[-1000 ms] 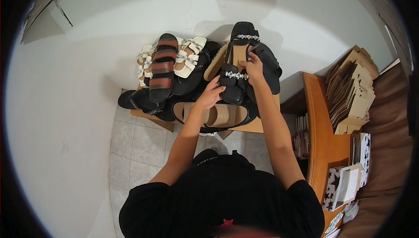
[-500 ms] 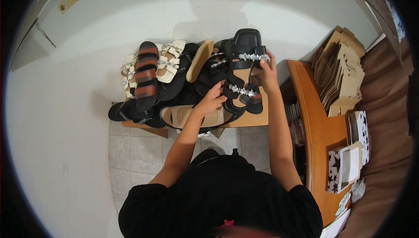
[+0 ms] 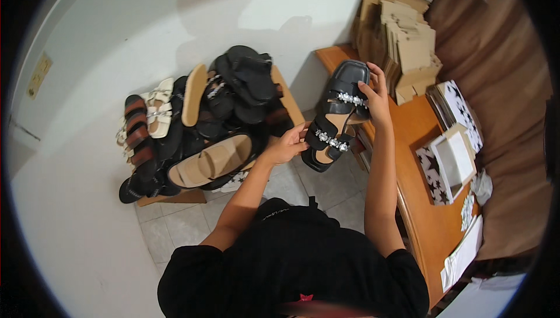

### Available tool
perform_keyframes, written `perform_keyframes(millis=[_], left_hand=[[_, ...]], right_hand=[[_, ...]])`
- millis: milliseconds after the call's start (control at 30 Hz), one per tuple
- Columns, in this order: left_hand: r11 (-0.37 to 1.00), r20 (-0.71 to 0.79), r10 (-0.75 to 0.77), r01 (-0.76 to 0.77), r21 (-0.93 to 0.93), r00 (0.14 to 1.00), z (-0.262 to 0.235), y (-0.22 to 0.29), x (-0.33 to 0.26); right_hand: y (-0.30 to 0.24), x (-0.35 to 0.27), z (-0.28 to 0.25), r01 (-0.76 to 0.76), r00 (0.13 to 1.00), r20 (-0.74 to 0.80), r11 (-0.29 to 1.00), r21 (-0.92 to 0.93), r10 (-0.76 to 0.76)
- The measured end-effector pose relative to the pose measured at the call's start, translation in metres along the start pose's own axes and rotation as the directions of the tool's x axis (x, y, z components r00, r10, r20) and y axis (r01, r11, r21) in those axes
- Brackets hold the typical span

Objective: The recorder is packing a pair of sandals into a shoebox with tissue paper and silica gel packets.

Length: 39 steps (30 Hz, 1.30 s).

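Moderate light, soft wall shadow [image 3: 213, 3], black curved edges

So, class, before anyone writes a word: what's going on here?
Someone is holding black sandals with jewelled straps, the left hand at the lower part, the right hand at the upper part. The sandals are to the right of a heap of other footwear, near a wooden desk carrying folded cardboard and a star-patterned box.

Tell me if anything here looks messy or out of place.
Two spots look untidy: shoes lie heaped over one another on the bench, and folded cardboard leans in a ragged stack on the desk. Nothing looks spilled, and the held sandals show no obvious damage.
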<state>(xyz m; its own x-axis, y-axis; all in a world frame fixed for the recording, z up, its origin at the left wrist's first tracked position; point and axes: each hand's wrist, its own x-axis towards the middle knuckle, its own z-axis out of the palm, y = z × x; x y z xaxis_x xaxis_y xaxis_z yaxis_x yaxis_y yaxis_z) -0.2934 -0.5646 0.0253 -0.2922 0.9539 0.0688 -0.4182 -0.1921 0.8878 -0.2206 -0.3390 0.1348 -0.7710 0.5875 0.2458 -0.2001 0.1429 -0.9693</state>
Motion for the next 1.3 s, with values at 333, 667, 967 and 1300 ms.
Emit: perform_keyframes(millis=[333, 667, 967, 1300], left_hand=[[0.993, 0.206, -0.099, 0.111, -0.045, 0.973, 0.137, -0.076, 0.105], [0.956, 0.269, -0.137, 0.199, -0.218, 0.953, 0.251, -0.137, 0.173], [0.963, 0.231, -0.267, 0.265, 0.044, 0.936, 0.262, -0.168, 0.278], [0.932, 0.259, -0.094, -0.006, 0.363, 0.961, 0.323, -0.198, 0.414]], right_hand=[[0.002, -0.085, -0.201, -0.068, 0.909, -0.397, 0.986, 0.152, 0.124], [0.026, -0.169, -0.335, 0.059, 0.403, -0.898, 0.974, 0.218, 0.177], [0.033, -0.238, -0.412, -0.211, 0.457, -0.832, 0.947, 0.243, 0.315], [0.022, -0.241, -0.487, -0.167, 0.348, -0.929, 0.983, 0.071, 0.126]])
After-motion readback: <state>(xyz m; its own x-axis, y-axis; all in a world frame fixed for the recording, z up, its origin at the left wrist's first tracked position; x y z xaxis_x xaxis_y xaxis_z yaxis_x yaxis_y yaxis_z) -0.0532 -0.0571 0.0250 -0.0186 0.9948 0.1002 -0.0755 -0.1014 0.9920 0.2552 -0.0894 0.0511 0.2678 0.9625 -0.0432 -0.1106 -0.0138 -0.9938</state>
